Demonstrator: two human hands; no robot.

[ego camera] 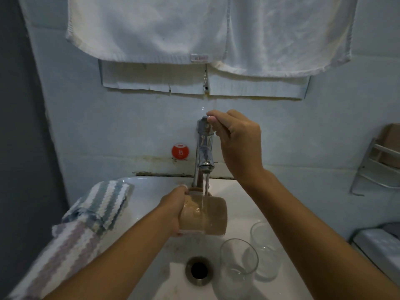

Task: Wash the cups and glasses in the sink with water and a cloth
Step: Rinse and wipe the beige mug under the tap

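Three vessels to wash, and none looks finished yet; judged an early stage, the first rinse only.

Below both grips, the white sink [240, 191], wet around the drain [198, 270].

Out to the far side of the left grip [173, 211], two striped cloths draped on the sink's rim: a blue-striped cloth [104, 202] and, nearer the wearer, a purple-striped cloth [71, 243]. Neither touched by a grip, so the wiping part probably lies ahead.

In the left grip, clenched round its base end, the brown mug [205, 215], lying on its side over the basin. Held directly under the tap [204, 148], with the water stream [205, 189] falling on its wall and running off. No telling whether the inside has been rinsed.

Below the mug and toward the right grip's side, two clear glasses standing upright in the basin, the nearer glass [238, 263] just beside the farther glass [265, 250], both near the drain. Dry or wet, hard to say; neither in a grip, so seemingly waiting their turn.

Above the mug, the right grip [238, 144], fingertips pinching the tap lever [204, 119] at the top of the tap, presumably setting the flow.

Left to do, as far as can be judged: cloth work on the mug, then both glasses.
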